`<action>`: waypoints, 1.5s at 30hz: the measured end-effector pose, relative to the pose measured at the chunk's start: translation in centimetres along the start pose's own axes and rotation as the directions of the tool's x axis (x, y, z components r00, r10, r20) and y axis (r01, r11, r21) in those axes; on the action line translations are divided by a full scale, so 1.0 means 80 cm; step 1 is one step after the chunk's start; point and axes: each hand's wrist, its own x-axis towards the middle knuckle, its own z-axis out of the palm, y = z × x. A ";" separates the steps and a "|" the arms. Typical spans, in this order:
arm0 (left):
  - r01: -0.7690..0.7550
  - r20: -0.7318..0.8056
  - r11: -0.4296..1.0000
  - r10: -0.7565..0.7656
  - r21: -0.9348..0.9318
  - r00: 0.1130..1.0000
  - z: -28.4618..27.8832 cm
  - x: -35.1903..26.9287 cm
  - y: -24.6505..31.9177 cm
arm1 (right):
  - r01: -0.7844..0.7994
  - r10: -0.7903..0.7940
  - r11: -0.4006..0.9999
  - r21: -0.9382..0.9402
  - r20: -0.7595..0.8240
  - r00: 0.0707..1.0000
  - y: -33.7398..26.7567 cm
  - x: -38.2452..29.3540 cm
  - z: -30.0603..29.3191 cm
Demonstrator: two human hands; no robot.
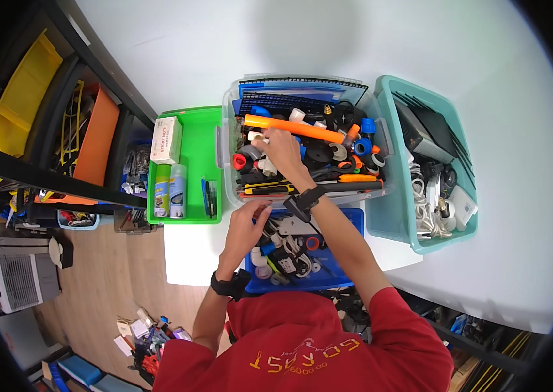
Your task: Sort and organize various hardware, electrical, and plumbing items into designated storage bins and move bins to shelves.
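My right hand reaches into the clear plastic bin, its fingertips at a white plastic pipe fitting; whether it grips the fitting I cannot tell. Just above the hand, an orange tube lies slantwise over blue, black and white fittings. At the bin's near edge is my left hand, fingers bent and apart, with no object visible in it. Below it stands a blue bin of cables, pipe fittings and a roll of tape. An orange utility knife lies along the clear bin's near side.
To the left, a green tray holds a sticky note box, two spray cans and pens. At the right is a teal bin with white cables and dark boxes. A black shelf frame runs along the far left.
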 end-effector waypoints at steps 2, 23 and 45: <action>-0.001 0.006 1.000 0.001 0.006 1.000 -0.002 -0.005 -0.001 | 0.029 -0.029 1.000 0.006 0.066 0.997 -0.002 -0.004 0.002; 0.252 0.107 0.877 -0.321 0.409 0.941 0.063 -0.150 -0.116 | -0.120 0.090 0.968 0.222 0.141 0.986 0.089 -0.344 -0.118; -0.282 0.437 0.722 -0.031 0.632 0.899 0.193 -0.142 -0.130 | -0.278 0.216 0.953 0.119 0.373 0.902 0.144 -0.476 -0.144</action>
